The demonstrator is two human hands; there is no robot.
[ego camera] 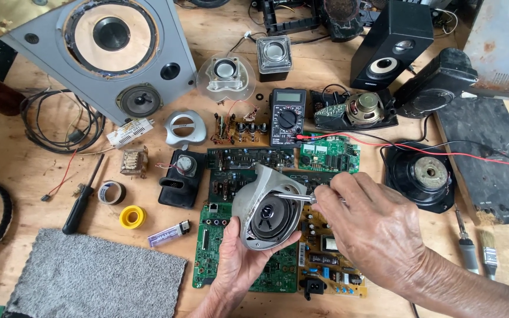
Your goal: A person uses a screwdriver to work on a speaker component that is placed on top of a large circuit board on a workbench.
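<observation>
Where seen from above: wooden workbench [25, 176], edges cut off, crowded with parts; large grey speaker cabinet [107, 53] at upper left, top corner out of frame; green circuit boards [219, 247] partly hidden beneath both hands; small grey speaker housing [266, 215], cone facing up, cupped from below in left hand [237, 268]; right hand [372, 227] clenched on slim metal tool [296, 197], handle concealed, tip at housing rim.

Illumination: bright, even, diffuse daylight across the desk [325, 73]. Shadows: soft and short beneath objects. Glare: mild, on the clear plastic speaker mount [226, 76]. Focus: sharp throughout; slight wide-angle stretching at frame corners.
</observation>
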